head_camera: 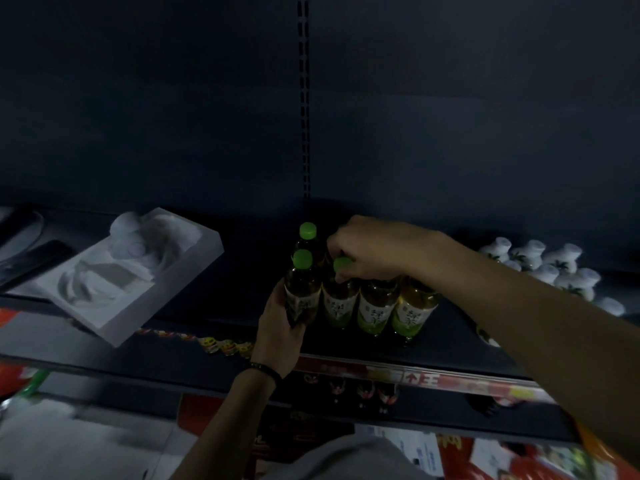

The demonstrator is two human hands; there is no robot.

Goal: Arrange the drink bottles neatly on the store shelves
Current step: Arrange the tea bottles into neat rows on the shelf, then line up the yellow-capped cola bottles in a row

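Note:
Several green-capped tea bottles stand in a row on the dark shelf (214,296). My left hand (278,336) grips the leftmost front bottle (302,289) round its lower body. Behind it stands another bottle (307,239). My right hand (377,249) reaches over from the right and lies curled on the tops of the bottles, covering the caps of two and partly the cap of the second bottle (340,299). The third bottle (375,306) and fourth bottle (415,308) stand upright to the right, labels facing me.
A white moulded foam tray (128,271) lies on the shelf to the left, overhanging the front edge. Small white bottles (554,268) crowd the shelf's far right. A red price strip (433,377) runs along the shelf front. Colourful packages sit below.

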